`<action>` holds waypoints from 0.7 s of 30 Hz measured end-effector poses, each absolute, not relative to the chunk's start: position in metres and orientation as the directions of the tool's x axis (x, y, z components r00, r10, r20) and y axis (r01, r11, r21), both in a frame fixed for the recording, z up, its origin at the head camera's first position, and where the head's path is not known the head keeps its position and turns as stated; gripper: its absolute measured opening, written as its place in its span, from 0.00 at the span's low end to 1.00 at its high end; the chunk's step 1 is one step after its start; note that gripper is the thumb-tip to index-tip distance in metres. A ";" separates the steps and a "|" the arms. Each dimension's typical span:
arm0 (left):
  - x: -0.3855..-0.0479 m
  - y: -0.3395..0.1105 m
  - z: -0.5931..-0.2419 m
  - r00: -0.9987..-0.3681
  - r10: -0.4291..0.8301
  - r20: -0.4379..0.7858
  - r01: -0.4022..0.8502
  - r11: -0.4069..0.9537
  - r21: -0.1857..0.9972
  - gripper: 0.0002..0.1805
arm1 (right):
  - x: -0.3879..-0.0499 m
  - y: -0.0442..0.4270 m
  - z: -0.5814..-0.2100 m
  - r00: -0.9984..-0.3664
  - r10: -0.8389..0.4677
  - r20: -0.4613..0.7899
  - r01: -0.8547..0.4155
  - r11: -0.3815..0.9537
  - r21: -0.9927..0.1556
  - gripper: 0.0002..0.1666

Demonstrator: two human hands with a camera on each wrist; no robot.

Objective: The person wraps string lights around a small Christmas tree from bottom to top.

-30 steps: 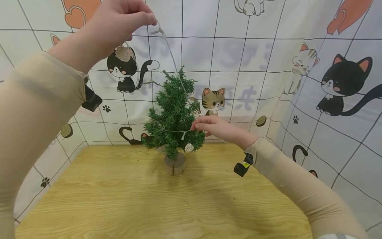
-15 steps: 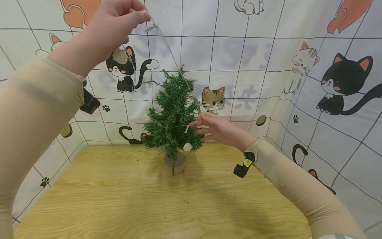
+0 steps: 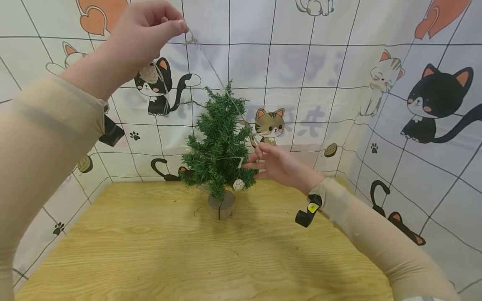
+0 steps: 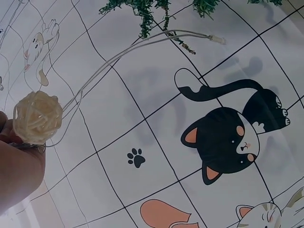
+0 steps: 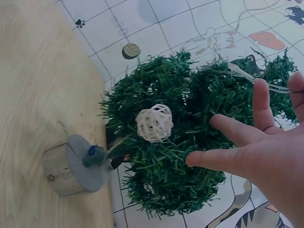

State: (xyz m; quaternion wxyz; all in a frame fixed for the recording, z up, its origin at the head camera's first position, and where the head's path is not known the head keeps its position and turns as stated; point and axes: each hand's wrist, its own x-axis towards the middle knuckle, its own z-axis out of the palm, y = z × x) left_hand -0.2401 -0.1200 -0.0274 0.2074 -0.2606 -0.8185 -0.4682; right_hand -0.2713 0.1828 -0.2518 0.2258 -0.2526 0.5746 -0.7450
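Wrapping a little tree (image 3: pixel 216 146) with a decorative cord (image 3: pixel 214 68) looks like the job here, and snagging is what I'd worry about most. The left hand (image 3: pixel 137 37) is high up on the left, thumb and index finger clamped on the cord, with a pale woven ball (image 4: pixel 38 117) dangling right beside its fingers. The right hand (image 3: pixel 286 165) is just right of the tree: thumb and index seem to pinch the cord, other fingers spread apart and pointing left into the branches. Between the hands the cord runs pretty straight, passing close by the treetop. If the left hand pulls hard while that line catches in the needles, I'd guess the whole tree tips, because the wooden base (image 3: pixel 221 205) is narrow next to all that spread of branches. It stands toward the far side of the table (image 3: pixel 169 251). Another thing: a bare twig (image 3: pixel 190 103) pokes out left near the hanging ball's loops, and those could hook it on the way round. The lower strand with its clear end (image 3: pixel 241 163) looks only lightly laid on, so those spread right fingers could easily knock it off, or bump the white ball (image 3: pixel 239 184) on the near right. And if the right pinch slips, that tight stretch probably springs loose and slides off the pointy top.
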 end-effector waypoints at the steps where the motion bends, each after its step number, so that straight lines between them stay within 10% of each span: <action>1: -0.240 -0.120 -0.028 -0.782 0.233 0.578 0.614 0.447 0.650 0.07 | -0.271 0.183 -0.253 -0.770 -0.627 0.117 0.049 -0.241 -0.969 0.22; 21: -0.240 -0.103 -0.022 -0.752 0.300 0.587 0.621 0.619 0.480 0.09 | -0.269 0.177 -0.234 -0.812 -0.559 0.171 -0.217 0.017 -0.976 0.10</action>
